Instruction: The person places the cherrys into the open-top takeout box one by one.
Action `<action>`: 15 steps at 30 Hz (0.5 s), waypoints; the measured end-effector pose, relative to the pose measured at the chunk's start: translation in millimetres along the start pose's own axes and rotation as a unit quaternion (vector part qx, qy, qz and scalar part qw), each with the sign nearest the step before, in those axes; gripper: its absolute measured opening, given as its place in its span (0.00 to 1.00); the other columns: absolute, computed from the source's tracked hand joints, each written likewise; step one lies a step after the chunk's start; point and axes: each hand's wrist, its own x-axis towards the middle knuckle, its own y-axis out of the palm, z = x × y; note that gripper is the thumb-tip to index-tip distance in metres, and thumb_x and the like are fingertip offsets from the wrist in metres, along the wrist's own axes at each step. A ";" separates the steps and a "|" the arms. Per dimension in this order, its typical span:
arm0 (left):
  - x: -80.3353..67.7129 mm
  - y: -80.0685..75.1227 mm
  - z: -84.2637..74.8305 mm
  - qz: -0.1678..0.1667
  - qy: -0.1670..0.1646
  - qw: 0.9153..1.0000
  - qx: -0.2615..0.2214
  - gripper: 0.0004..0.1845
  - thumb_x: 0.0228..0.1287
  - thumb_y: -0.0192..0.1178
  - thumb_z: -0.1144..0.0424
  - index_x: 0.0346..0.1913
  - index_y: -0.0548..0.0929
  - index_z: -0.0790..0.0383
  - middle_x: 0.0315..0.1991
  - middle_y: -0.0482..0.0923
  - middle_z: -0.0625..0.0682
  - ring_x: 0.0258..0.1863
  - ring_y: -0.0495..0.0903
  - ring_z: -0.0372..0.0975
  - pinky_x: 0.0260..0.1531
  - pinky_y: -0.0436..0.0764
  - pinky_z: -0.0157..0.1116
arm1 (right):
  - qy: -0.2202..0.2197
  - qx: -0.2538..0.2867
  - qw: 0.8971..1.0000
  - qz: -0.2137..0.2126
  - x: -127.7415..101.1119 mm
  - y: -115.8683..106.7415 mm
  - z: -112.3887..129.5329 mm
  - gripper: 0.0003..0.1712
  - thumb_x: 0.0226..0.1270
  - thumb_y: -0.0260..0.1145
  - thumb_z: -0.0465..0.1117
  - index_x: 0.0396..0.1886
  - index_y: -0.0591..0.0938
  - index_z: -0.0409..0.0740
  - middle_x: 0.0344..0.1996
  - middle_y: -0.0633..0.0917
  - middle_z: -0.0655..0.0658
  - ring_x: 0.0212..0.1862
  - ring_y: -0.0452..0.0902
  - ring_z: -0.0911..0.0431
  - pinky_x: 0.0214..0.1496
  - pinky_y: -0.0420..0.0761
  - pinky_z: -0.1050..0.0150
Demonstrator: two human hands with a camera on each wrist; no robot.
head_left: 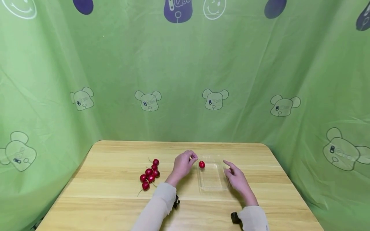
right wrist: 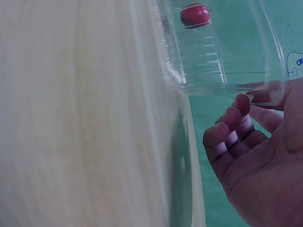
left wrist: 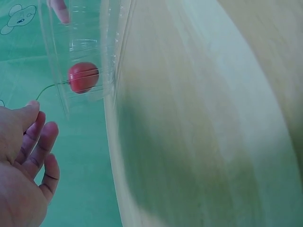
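Observation:
My left hand [head_left: 182, 165] pinches the thin green stem of a red cherry [head_left: 201, 164] between thumb and fingertips. That cherry hangs at the left side of a clear plastic box [head_left: 212, 189]; in the left wrist view the cherry [left wrist: 83, 77] shows against the box's clear walls. Whether it touches the box's bottom, I cannot tell. At the box's right side is my right hand [head_left: 237, 180], holding the wall near the rim, with the index finger stretched along it. In the right wrist view the other fingers [right wrist: 218, 135] curl beside the box's clear wall [right wrist: 208, 90].
Several stemmed red cherries [head_left: 148, 172] lie in a loose cluster on the wooden table [head_left: 110, 208], left of my left hand. Behind and beside the table hangs a green curtain [head_left: 179, 64] with bear prints. Both wrists wear a small black device [head_left: 235, 218].

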 end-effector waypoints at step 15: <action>2.4 5.6 3.4 -0.007 0.007 1.000 0.002 0.03 0.72 0.66 0.57 0.40 0.86 0.52 0.35 0.83 0.41 0.28 0.73 0.29 0.32 0.75 0.28 | -0.009 -0.002 1.000 0.002 -1.7 -0.7 1.5 0.28 0.82 0.55 0.37 0.78 0.68 0.43 0.33 0.77 0.44 0.28 0.68 0.57 0.31 0.72 0.64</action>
